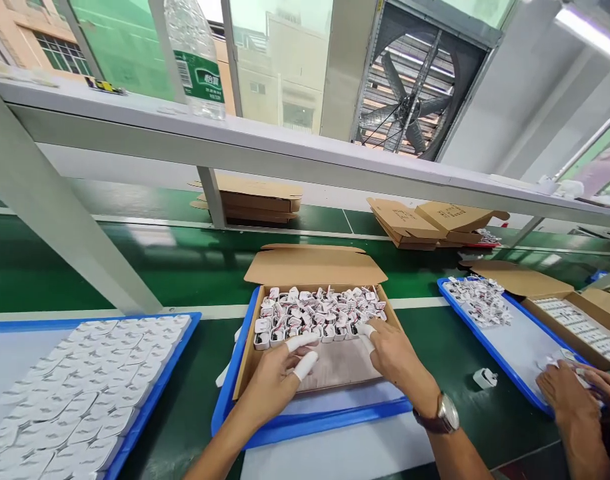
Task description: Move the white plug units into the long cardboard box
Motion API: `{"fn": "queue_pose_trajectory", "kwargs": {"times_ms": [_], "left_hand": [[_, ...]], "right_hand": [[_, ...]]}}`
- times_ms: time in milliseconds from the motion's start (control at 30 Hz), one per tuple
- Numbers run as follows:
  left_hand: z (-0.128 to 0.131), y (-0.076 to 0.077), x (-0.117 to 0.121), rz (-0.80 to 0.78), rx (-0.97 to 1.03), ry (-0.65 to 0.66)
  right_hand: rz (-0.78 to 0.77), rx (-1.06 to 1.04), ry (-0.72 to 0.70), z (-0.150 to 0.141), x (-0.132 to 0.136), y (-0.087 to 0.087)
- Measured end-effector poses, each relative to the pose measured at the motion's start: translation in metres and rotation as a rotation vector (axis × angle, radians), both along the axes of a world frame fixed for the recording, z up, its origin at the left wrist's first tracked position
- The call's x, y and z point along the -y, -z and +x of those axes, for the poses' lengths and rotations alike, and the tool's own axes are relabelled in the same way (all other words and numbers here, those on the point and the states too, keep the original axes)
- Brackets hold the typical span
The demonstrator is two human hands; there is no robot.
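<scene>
An open cardboard box (315, 267) sits in a blue tray (329, 427) before me. Packed in its back part are rows of small white plastic housings (329, 330) with thin wires, and a bare brownish sheet (342, 365) covers the front. My left hand (277, 377) hovers over the box's front left, white covers on its fingertips, thumb and forefinger apart with nothing visible between them. My right hand (392, 350), with white finger covers and a wristwatch, reaches the right end of the front row. Its covered fingertips are close together there; what they hold is hidden.
At left, a blue tray (159, 373) carries rows of white housings. A single white housing (485, 378) lies on the green table (449, 347) at right. Beyond it, a co-worker's hands (567, 387) work over another blue tray (489, 353). A shelf (285, 143) crosses above.
</scene>
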State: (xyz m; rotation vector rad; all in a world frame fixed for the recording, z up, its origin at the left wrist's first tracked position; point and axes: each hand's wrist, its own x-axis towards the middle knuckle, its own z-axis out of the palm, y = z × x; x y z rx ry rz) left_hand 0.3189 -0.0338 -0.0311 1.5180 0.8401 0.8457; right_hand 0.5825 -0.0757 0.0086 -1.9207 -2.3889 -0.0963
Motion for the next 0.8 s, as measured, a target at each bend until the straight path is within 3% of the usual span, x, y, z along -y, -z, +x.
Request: {"fn": "queue_pose_trajectory", "kwargs": {"times_ms": [100,300,600,800], "left_hand": [[0.011,-0.001,0.003,-0.185,0.137,0.025],[0.008,-0.007,0.004,-0.299,0.315,-0.002],[0.003,-0.006,0.005,-0.330,0.369,-0.157],[0.001,-0.001,0.009,-0.285,0.361,-0.176]], "right_hand": [[0.075,-0.070,-0.150,-0.020,0.009,0.001],[0.369,-0.392,-0.515,-0.054,0.013,0.008],[0.380,-0.428,-0.412,-0.078,0.018,0.035],[0.095,-0.724,-0.348,-0.079,0.028,0.024]]}}
